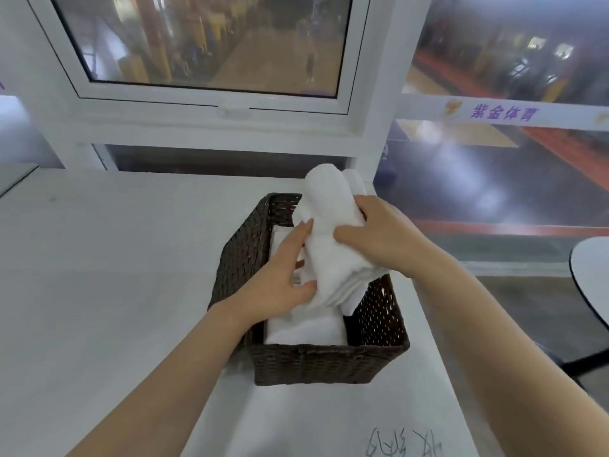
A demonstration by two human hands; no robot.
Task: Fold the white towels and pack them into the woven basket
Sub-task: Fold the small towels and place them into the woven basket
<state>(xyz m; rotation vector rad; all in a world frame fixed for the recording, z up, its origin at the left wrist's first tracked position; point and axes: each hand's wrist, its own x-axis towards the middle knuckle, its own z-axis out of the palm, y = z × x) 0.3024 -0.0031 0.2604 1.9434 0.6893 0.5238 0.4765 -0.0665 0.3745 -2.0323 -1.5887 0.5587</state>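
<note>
Both hands hold a soft white folded towel (333, 239) over the dark brown woven basket (329, 361): left hand (280, 278) beside it, right hand (379, 232) wrapped on top.

A single wide-angle head view looks forward and down from the person's own standpoint, close over the white counter (99, 291). It faces a window (211, 44) straight ahead, whose panes look blurred. Straight edges bend toward the frame's borders.
</note>
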